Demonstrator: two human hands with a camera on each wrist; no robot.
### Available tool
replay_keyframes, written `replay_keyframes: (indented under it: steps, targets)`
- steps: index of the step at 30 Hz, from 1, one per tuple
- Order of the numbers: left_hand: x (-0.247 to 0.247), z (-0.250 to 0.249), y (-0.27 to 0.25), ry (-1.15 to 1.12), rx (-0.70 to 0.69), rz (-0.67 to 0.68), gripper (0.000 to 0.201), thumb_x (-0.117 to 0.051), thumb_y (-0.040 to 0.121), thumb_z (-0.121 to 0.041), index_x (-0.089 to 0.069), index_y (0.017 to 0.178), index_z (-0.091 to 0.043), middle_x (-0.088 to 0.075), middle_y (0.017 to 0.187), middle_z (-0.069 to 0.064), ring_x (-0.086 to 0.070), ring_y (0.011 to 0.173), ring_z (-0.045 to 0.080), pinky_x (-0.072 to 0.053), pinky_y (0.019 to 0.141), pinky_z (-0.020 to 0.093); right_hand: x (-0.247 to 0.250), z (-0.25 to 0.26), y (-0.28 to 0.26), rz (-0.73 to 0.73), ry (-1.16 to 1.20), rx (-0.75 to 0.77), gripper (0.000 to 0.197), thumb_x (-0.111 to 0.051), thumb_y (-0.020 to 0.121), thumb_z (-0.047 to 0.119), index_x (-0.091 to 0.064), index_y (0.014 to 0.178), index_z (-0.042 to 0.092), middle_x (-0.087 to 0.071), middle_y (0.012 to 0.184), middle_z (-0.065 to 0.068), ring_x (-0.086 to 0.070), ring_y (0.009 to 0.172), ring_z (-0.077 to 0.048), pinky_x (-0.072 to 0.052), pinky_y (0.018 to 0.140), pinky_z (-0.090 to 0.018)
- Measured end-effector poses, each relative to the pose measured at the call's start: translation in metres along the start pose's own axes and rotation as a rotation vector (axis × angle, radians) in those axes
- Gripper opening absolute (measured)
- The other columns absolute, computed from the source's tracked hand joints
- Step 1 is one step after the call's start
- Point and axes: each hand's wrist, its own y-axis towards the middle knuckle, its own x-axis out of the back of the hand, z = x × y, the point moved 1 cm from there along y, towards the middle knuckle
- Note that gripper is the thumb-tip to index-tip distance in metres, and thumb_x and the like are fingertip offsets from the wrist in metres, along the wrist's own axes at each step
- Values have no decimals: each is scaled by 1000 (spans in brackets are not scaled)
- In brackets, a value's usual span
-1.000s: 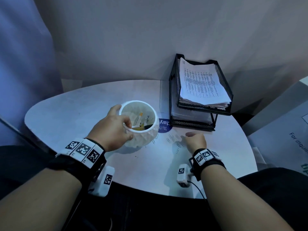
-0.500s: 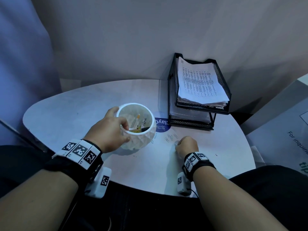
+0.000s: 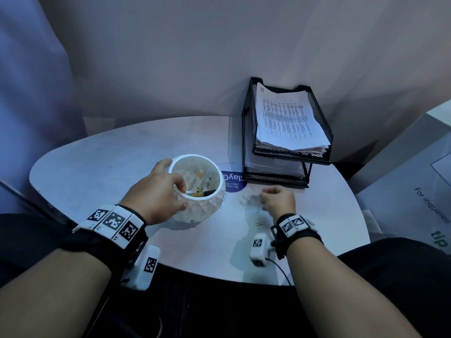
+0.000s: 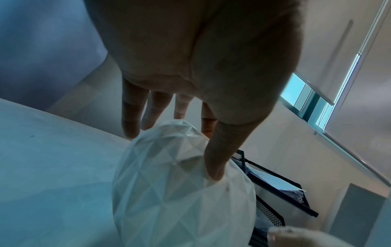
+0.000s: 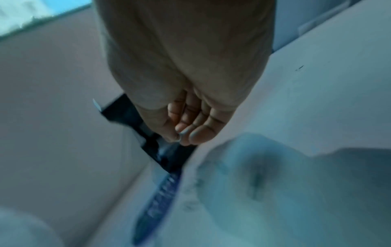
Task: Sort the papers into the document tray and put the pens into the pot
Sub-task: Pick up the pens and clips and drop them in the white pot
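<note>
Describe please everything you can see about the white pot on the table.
The white pot is round and bulging, with a faceted diamond pattern on its wall; it looks like ceramic or plastic. It stands upright on the table, left of the black document tray, open at the top. Inside lie pens, one with an orange tip. The left hand holds it at the rim: the thumb presses the outer wall and one finger hooks over the rim. Paper clips lie beside it.

Right wrist view is smearing badly: right hand is curling its fingertips together, any content unreadable. Left hand is hiding part of the pot rim. Pens inside are staying indistinct.
</note>
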Motion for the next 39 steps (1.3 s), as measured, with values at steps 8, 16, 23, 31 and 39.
replay_keyframes:
  steps: [8, 16, 23, 31, 39]
  targets:
    - [-2, -7, 3, 15, -32, 14, 23, -82, 76, -38, -61, 87, -40, -19, 166, -6, -58, 126, 27, -50, 95, 35, -30, 110, -47, 350, 224, 369, 11, -78, 85, -1, -77, 87, 10, -75, 74, -9, -69, 66, -17, -56, 59, -28]
    - [1, -2, 1, 28, -42, 12, 27, -83, 77, -39, -59, 87, -41, -18, 167, -5, -58, 126, 26, -51, 94, 35, -18, 71, -17, 149, -65, 327, 19, -69, 91, 2, -79, 105, 11, -78, 103, -7, -72, 84, -18, -62, 82, -35]
    - [0, -5, 4, 32, -56, 12, 27, -83, 77, -40, -57, 86, -42, -18, 166, -6, -58, 126, 26, -51, 94, 36, 8, -14, -5, 297, -696, 177, 38, -60, 97, 9, -68, 131, 22, -63, 142, 1, -59, 128, -22, -42, 108, -27]
    - [-6, -6, 6, 43, -48, 32, 24, -82, 77, -39, -59, 85, -41, -18, 167, -6, -58, 126, 27, -51, 95, 36, -4, -16, -24, 416, -1086, 351, 26, -55, 84, -1, -70, 105, 6, -61, 128, -8, -61, 119, -33, -51, 97, -31]
    - [-8, -6, 2, 43, -32, 42, 24, -83, 76, -39, -62, 87, -39, -18, 166, -6, -59, 125, 26, -50, 94, 35, -2, -28, -23, 283, -985, 317, 33, -51, 86, 0, -77, 98, 16, -70, 105, -7, -67, 95, -29, -55, 83, -30]
